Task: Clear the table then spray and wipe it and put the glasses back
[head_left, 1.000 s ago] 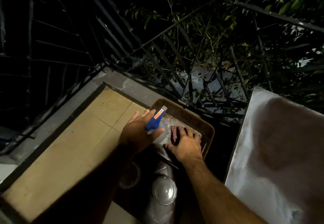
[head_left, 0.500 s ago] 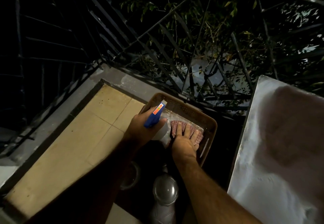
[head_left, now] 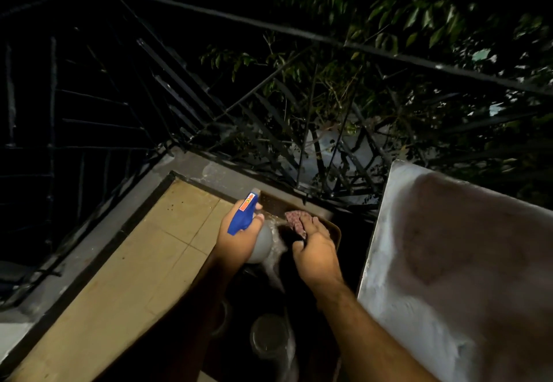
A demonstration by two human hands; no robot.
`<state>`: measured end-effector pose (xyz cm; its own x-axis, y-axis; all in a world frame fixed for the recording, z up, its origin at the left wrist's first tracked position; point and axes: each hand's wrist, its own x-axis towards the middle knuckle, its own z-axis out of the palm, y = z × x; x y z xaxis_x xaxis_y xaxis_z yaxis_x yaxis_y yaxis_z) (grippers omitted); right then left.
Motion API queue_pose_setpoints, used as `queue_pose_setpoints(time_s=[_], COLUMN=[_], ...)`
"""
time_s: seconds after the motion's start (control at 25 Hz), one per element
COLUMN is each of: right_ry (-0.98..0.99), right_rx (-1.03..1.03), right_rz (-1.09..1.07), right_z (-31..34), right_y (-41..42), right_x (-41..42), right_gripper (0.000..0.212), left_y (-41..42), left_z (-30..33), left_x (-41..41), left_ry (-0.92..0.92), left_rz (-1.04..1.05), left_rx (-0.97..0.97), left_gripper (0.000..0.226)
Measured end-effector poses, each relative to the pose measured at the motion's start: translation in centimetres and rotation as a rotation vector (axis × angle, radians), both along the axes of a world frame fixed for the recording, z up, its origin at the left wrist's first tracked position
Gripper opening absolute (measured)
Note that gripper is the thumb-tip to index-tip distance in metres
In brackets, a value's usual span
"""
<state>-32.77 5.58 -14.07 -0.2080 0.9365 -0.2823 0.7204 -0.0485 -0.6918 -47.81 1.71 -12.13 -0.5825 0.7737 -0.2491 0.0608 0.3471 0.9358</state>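
Left grip point(head_left: 239, 233) curled round spray bottle point(head_left: 250, 226); right grip point(head_left: 314, 250) pinching checked cloth point(head_left: 294, 221) on table point(head_left: 333, 230).

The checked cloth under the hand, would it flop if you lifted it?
Probably floppy: the checked cloth lies rumpled under the right hand. Likely light, being thin. It may be damp and clingy, since the left hand holds a spray bottle beside it.

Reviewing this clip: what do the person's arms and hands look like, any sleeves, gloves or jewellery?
Both forearms are bare up to the bottom edge of the picture, with no sleeves showing. The left hand and right hand wear no gloves, and no rings, watch or bracelet show. The left forearm lies mostly in shadow, so small details there cannot be told.
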Motion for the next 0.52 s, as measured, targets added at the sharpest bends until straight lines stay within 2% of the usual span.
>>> queue_pose_setpoints(time_s=[0.08,0.24,0.52], right_ry=[0.008,0.041,0.005], right_rx=[0.037,0.095,0.228], right_rz=[-0.012,-0.011,-0.067], right_z=[2.2,7.7,14.9], right_y=[-0.8,-1.9,-0.9], right_x=[0.9,3.3,9.6], right_gripper=[0.067,0.067,0.067], left_y=[-0.8,-2.2,-3.0], left_z=[2.1,7.0,13.5], left_x=[1.3,3.8,8.8], left_ry=[0.083,0.214,0.128], left_rz=[-0.024,-0.085,-0.143], left_rx=[0.023,0.076,0.156], left_gripper=[0.035,0.041,0.038])
